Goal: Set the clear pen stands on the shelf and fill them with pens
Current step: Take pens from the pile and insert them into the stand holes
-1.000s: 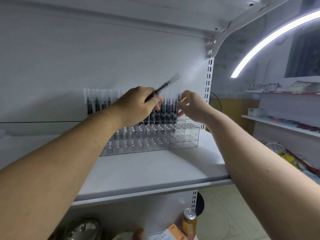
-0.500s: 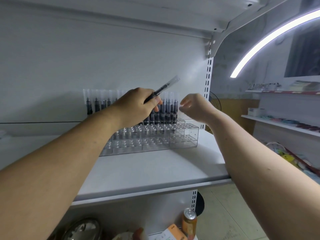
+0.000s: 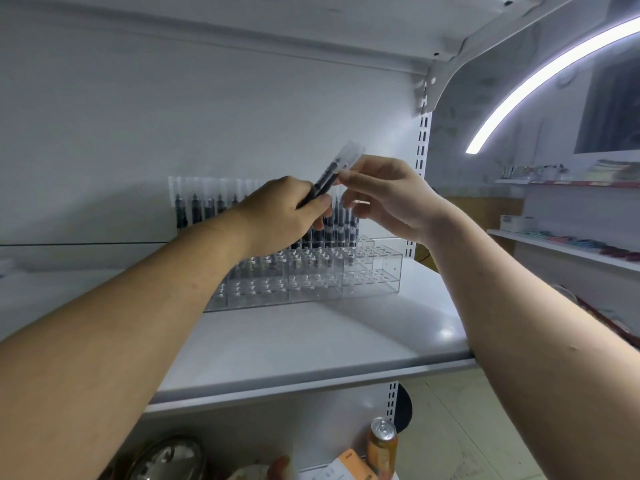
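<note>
- Left hand (image 3: 280, 216): fingers curled round the lower barrel of a black pen (image 3: 327, 178), held tilted, clear cap uppermost, above the stands.
- Right hand (image 3: 391, 199): thumb and forefinger pinch the same pen at its clear cap; other fingers loosely curled.
- Clear pen stands (image 3: 370, 275): tiered acrylic, set in a row at the back of the shelf (image 3: 311, 344), towards its right rear corner.
- Standing pens (image 3: 197, 213): upright in the rear tier, against the back panel; front tiers show open holes.
- Drink can (image 3: 382, 445): upright, below the shelf's front edge.
</note>
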Demonstrator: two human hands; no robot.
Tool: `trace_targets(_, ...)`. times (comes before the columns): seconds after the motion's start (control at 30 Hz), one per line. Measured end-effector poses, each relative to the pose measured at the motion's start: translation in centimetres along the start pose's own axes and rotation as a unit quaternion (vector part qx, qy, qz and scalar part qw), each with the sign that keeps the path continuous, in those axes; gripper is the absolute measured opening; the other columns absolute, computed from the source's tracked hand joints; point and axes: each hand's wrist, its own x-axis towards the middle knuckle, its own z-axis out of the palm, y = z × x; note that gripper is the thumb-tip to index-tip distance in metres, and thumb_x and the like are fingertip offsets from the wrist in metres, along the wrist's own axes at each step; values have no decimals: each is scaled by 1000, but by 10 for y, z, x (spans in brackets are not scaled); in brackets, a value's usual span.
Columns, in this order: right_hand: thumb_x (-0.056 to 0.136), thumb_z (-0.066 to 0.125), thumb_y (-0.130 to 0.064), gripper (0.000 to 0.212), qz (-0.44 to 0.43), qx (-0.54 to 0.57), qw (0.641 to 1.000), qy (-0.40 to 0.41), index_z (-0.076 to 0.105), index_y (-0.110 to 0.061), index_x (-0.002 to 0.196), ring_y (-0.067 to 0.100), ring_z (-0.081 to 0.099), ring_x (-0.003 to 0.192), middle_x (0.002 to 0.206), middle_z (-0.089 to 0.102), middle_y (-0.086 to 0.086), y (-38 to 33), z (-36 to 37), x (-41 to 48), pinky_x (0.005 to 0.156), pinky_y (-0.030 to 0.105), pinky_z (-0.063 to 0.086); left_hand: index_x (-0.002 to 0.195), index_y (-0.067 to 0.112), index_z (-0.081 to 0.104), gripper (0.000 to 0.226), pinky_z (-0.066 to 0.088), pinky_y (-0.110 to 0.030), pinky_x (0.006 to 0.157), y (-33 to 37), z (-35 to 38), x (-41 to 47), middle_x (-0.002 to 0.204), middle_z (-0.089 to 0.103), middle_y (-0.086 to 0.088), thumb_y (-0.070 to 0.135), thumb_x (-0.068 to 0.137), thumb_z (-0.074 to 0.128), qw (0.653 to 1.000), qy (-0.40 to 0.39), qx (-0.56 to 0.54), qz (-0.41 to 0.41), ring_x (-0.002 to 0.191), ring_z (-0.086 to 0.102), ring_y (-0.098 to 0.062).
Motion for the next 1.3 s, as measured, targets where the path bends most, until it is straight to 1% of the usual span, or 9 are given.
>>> trace_targets(0.2, 104, 58, -4, 19, -56, 50, 980, 184, 63, 11, 113, 24, 70, 75, 90, 71, 16, -7, -8, 2, 63, 29, 48, 108, 21, 72, 30, 56, -40, 80, -1, -1, -1, 97, 74, 3, 35, 112, 46, 1000, 2, -2, 10, 86, 69, -20)
trace_targets(0.3, 102, 60, -9, 18, -84, -197, 926, 310, 68, 6, 102, 19, 70, 66, 83, 75, 13, 0, -22, 3, 62, 33, 48, 111, 23, 72, 29, 52, -34, 76, -2, -1, -1, 97, 73, 8, 36, 113, 46, 1000, 11, 5, 22, 83, 67, -12)
trace_targets(0.4, 100, 61, -11, 16, -53, -368, 884, 283, 71, 2, 103, 17, 74, 68, 88, 77, 8, 11, -24, 1, 69, 34, 59, 109, 21, 72, 31, 56, -43, 78, -4, -3, 0, 97, 74, -1, 37, 113, 46, 999, 29, 11, 38, 82, 67, -20)
trace_targets(0.6, 103, 58, -10, 17, -34, -396, 883, 249, 68, 3, 106, 14, 77, 72, 96, 75, 1, 11, -17, 0, 70, 29, 59, 119, 21, 69, 27, 44, -24, 63, -1, -4, -1, 87, 67, 7, 32, 114, 44, 996, 57, -4, 63, 64, 56, -2)
trace_targets(0.67, 103, 57, -11, 17, -27, -410, 882, 229, 69, 0, 106, 9, 76, 69, 94, 76, -1, 12, -15, -1, 77, 38, 60, 118, 23, 68, 24, 41, -27, 61, 0, -4, -1, 79, 62, 3, 31, 113, 45, 996, 60, -1, 71, 58, 49, -4)
trace_targets(0.8, 102, 58, -11, 14, -11, -427, 884, 191, 70, -6, 101, 10, 75, 69, 88, 76, -1, 15, -11, -1, 75, 53, 62, 120, 32, 63, 19, 49, -37, 75, 0, -5, -1, 100, 71, -10, 33, 113, 45, 996, 61, -2, 72, 81, 64, -22)
trace_targets(0.97, 104, 60, -17, 14, 21, -452, 879, 147, 71, -9, 103, 36, 74, 73, 86, 77, 3, 19, -7, -2, 44, 30, 47, 122, 32, 61, 19, 52, -48, 84, 0, -6, -2, 107, 72, -13, 32, 113, 44, 996, 64, 4, 67, 93, 66, -32)
trace_targets(1.13, 107, 57, -16, 18, 27, -457, 877, 143, 69, -2, 110, -1, 58, 42, 92, 77, 10, 19, -8, -1, 36, 12, 33, 123, 29, 63, 21, 50, -37, 72, -3, -5, 0, 97, 70, -7, 31, 113, 44, 995, 67, 9, 69, 66, 56, -8)
trace_targets(1.3, 105, 61, -20, 16, 76, -441, 884, 132, 69, -8, 97, 37, 72, 68, 84, 79, 9, 21, -12, -1, 57, 43, 59, 125, 25, 64, 25, 42, -31, 63, -4, -4, 0, 76, 59, 4, 29, 114, 43, 996, 63, 6, 64, 56, 45, -4)
